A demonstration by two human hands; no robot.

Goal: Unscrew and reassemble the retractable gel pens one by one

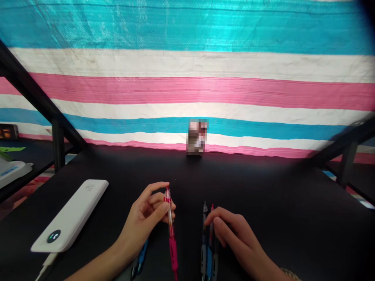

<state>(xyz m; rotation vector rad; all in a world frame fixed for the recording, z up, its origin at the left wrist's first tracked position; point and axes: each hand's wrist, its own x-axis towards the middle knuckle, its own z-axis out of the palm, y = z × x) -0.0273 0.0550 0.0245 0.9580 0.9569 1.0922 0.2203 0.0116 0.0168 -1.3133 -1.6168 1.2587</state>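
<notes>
My left hand is closed around a pink pen with a clear upper barrel, held tilted slightly. The index fingertip rests on the pen's top end, and the thumb and other fingers grip the barrel below. My right hand has its fingers curled over a row of pens lying side by side. Its index fingertip touches the grey and black pen, and the thumb is to the right of a pen with a blue grip. Another dark grey pen lies partly under this hand.
Beneath my left wrist lie a blue pen and a dark pen. A white power bank with a plugged cable is at left. At the black table's back stands a small blurred object before striped sheeting.
</notes>
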